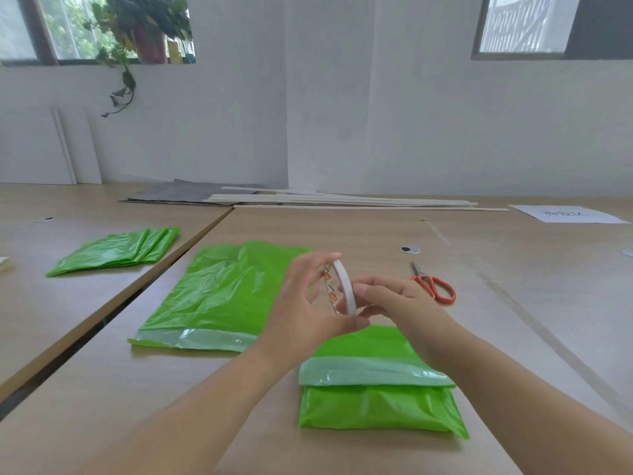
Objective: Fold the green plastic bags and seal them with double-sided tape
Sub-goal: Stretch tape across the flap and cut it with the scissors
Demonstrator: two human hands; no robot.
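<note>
- Tape first: your left hand point(301, 310) holds the tape roll point(342, 289) upright above the bench point(513, 303), thumb under the rim and fingers curled over the top.
- Your right hand point(390, 299) comes in from 3 o'clock with curled fingertips pinching at the roll's near rim. I cannot tell whether a free end is already lifted.
- My reading is that you are finding and peeling the tape end. Keep the left grip firm and still, and let the right hand alone do the picking.
- Scrape along the rim with a nail rather than across it. The strip looks narrow and would probably tear or split if pulled at an angle.
- Draw the strip straight off the roll, and only about as long as the flap is wide.
- The folded bag point(376, 406) waits at 6 o'clock of your hands, lying flat with its pale flap turned over on top. That flap is the likely place for the strip.
- The scissors point(433, 282) lie at 3 o'clock, well apart from the bag, so cut there rather than stretch the tape.
- A larger flat bag point(222, 296) lies at 9 o'clock, and a stack of folded bags point(116, 250) sits at 10 o'clock on the neighbouring surface.
- Writing: the roll's inner core carries orange and red print, too small to read.
- A sheet of paper point(568, 214) at 2 o'clock, far back, bears a few handwritten characters, too blurred to make out.
</note>
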